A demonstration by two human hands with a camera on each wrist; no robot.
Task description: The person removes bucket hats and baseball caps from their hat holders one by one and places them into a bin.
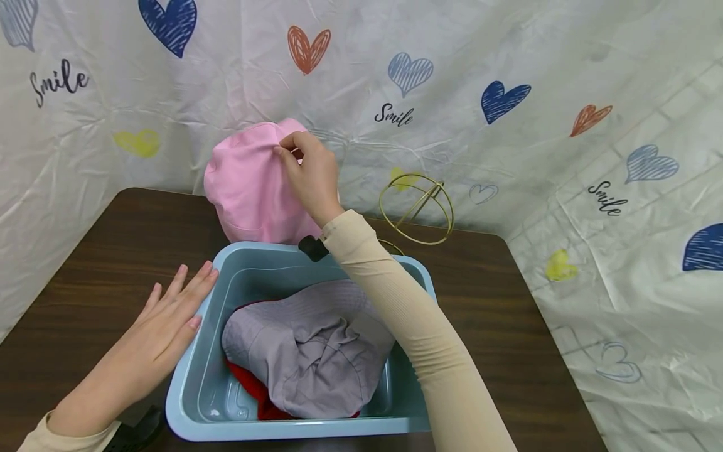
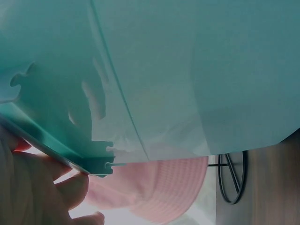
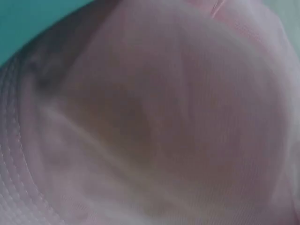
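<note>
My right hand (image 1: 313, 179) pinches the crown of a pink bucket hat (image 1: 254, 182) behind the basin. The hat's pink cloth (image 3: 211, 117) fills most of the right wrist view, blurred. My left hand (image 1: 160, 333) lies against the left side of a light blue plastic basin (image 1: 294, 430), fingers fairly straight, fingertips at its rim. Inside the basin a crumpled grey-purple bucket hat (image 1: 322, 351) lies over a red cloth item (image 1: 254, 386), which is mostly hidden. In the left wrist view, the pink hat's stitched brim (image 2: 171, 187) shows beyond the basin wall (image 2: 154, 84).
A gold wire stand (image 1: 416, 240) with a round top stands behind the basin's right corner, its base partly hidden. Everything rests on a dark wooden table (image 1: 491, 301). A white sheet (image 1: 350, 81) with hearts and "Smile" prints hangs behind and to the right.
</note>
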